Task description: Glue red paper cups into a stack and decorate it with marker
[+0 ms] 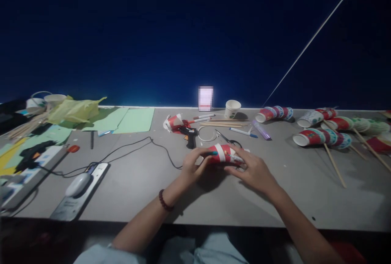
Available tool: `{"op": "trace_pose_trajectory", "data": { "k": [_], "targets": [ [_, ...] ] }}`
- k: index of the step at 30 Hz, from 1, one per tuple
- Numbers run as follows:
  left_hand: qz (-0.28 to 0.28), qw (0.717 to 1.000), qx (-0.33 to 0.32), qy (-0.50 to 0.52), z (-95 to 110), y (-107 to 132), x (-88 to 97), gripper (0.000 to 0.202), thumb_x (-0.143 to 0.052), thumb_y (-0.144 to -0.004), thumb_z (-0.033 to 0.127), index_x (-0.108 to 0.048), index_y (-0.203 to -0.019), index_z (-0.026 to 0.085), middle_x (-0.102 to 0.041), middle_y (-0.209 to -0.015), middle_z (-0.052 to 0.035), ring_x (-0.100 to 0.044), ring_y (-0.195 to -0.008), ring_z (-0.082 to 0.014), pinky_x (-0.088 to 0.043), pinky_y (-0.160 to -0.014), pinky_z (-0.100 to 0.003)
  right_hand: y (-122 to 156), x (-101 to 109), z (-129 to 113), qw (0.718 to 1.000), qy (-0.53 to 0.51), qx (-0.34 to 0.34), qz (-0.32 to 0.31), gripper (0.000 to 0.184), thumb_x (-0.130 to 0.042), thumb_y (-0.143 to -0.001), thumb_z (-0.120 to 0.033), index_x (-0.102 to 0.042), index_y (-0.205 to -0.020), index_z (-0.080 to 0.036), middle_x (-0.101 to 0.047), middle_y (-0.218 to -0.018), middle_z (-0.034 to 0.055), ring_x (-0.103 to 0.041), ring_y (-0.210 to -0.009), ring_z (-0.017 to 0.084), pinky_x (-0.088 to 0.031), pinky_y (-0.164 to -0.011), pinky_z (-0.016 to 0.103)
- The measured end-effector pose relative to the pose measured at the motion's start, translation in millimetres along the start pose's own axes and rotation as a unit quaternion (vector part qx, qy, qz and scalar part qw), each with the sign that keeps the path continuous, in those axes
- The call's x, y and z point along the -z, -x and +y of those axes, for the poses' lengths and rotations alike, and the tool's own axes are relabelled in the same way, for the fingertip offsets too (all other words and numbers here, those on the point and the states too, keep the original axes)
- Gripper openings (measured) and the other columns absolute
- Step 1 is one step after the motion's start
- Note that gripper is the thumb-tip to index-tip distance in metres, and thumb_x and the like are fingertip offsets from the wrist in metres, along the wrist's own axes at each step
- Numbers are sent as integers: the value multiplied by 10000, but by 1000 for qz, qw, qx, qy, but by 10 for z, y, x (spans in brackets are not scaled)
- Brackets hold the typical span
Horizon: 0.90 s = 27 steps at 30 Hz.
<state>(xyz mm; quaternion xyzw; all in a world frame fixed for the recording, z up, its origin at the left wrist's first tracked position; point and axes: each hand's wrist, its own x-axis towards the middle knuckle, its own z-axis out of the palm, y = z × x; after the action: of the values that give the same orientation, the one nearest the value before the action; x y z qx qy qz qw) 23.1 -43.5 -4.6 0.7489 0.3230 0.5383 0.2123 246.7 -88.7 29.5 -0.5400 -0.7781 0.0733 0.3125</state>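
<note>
A red and white patterned paper cup piece (222, 153) lies sideways between my two hands, just above the table. My left hand (194, 164) wraps its fingers and thumb around the left end. The right end is gripped by my right hand (256, 170), fingers over the top and thumb below. Part of the cup piece is hidden by my fingers. Just beyond it are scissors (227, 138) with dark handles. A black glue gun (191, 137) lies behind my left hand, near a cut red and white cup (175, 121).
Several patterned cup stacks (320, 137), some with wooden sticks, lie at the right. A white cup (232, 109), wooden sticks (226, 124) and a purple tube (262, 130) are at the back. A power strip (36, 174), phone (65, 207) and cables occupy the left.
</note>
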Motion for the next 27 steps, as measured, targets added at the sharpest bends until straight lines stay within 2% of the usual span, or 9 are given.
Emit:
{"op": "trace_pose_trajectory", "data": {
  "k": [4, 7, 10, 13, 17, 20, 22, 24, 27],
  "targets": [
    [18, 990, 68, -121, -118, -44, 24, 107, -584, -906, 261, -671, -900, 199, -711, -830, -45, -662, -779, -194, -507, -710, -327, -21, 31, 36, 994, -69, -82, 14, 419, -626, -890, -347, -584, -1294, -245, -710, -1203, 105, -726, -965, 261, -609, -758, 346],
    [-27, 961, 56, -268, -260, -72, 31, 119, -573, -872, 158, -684, -859, 201, -703, -823, -72, -644, -855, -242, -464, -799, -396, -40, 30, 69, 983, -143, -110, 33, 367, -544, -912, -291, -519, -1271, -218, -712, -1025, 89, -711, -843, 215, -593, -678, 311],
    [-89, 937, 50, -334, -369, -69, 32, 174, -549, -865, 106, -695, -871, 201, -704, -812, -82, -634, -885, -259, -432, -832, -424, -31, -8, 91, 961, -237, -132, 48, 352, -534, -923, -290, -435, -1255, -233, -658, -838, 18, -652, -680, 163, -552, -577, 267],
    [-144, 922, 53, -355, -422, -51, 32, 225, -523, -844, 59, -704, -887, 184, -714, -873, -118, -639, -916, -271, -425, -846, -439, -19, -76, 76, 924, -343, -153, 77, 326, -600, -905, -340, -434, -1178, -274, -612, -860, -9, -601, -593, 123, -489, -446, 216],
    [-191, 915, 60, -349, -399, -49, 38, 274, -502, -826, 47, -708, -947, 181, -724, -931, -133, -629, -1038, -298, -409, -933, -482, -55, -103, 9, 855, -480, -182, 72, 226, -651, -871, -412, -528, -973, -253, -573, -718, -37, -567, -500, 112, -485, -390, 217],
    [-205, 917, 61, -336, -305, -48, 33, 351, -547, -797, 104, -676, -1114, 181, -724, -1068, -132, -581, -1156, -334, -360, -1029, -537, -114, -33, -43, 789, -567, -222, 82, 221, -686, -816, -406, -594, -916, -232, -621, -791, 9, -612, -569, 140, -494, -385, 231],
    [-212, 920, 51, -325, -223, -34, 19, 534, -621, -741, 200, -596, -1272, 155, -663, -1248, -158, -525, -1234, -371, -302, -1095, -570, -156, 19, -67, 749, -615, -232, 82, 228, -662, -798, -394, -621, -956, -235, -636, -828, 24, -614, -598, 151, -488, -391, 238],
    [-232, 924, 38, -301, -148, -12, -4, 689, -650, -710, 307, -516, -1362, 129, -605, -1339, -178, -474, -1294, -393, -225, -1150, -596, -193, 31, -79, 733, -636, -224, 85, 240, -641, -772, -363, -623, -977, -240, -636, -804, 21, -606, -615, 159, -498, -432, 254],
    [-250, 929, 36, -270, -89, 16, -32, 710, -610, -741, 366, -471, -1391, 114, -585, -1360, -188, -449, -1329, -399, -163, -1175, -614, -224, -64, -73, 757, -612, -203, 106, 223, -642, -737, -282, -590, -951, -246, -631, -759, 2, -619, -677, 173, -542, -575, 286]
  ]
}}
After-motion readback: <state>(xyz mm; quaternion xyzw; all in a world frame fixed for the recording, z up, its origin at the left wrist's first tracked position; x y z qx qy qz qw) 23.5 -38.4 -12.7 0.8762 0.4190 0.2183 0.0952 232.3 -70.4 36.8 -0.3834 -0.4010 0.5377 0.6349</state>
